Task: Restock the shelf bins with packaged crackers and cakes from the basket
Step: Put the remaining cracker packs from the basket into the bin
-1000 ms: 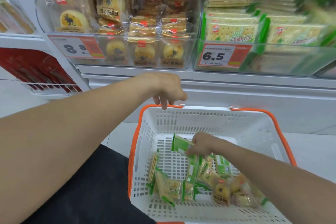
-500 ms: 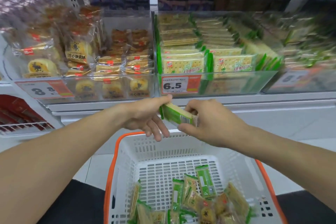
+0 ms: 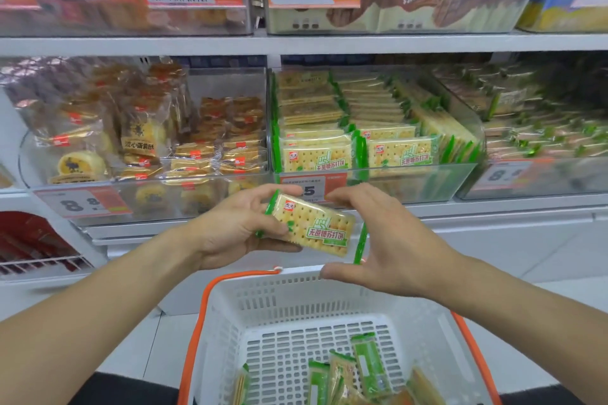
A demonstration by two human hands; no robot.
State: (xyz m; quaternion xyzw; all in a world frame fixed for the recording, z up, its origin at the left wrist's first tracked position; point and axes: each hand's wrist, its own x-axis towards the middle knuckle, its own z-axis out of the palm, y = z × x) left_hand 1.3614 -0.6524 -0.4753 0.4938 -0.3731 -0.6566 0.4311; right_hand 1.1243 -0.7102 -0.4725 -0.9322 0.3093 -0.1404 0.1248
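My left hand (image 3: 230,227) grips a green-edged cracker pack (image 3: 312,227) by its left end, label facing up, above the white basket (image 3: 289,299) with orange handles. My right hand (image 3: 388,240) curves around the pack's right end, thumb spread well below it, fingers relaxed. Several more cracker packs (image 3: 368,368) lie in the basket's bottom. Just behind the held pack is the clear cracker bin (image 3: 411,184), filled with matching packs. The cake bin (image 3: 164,197) with round cakes stands to its left.
An upper shelf (image 3: 296,43) with price-tagged bins hangs over the cracker bin. Another bin of green-wrapped packs (image 3: 543,141) stands at the right. A wire rack with red items (image 3: 33,250) sits low at the left.
The pack was lifted out of the basket by my right hand and taken by my left. It has turned label up, and my right hand has loosened its pinch. The view rose toward the shelf.
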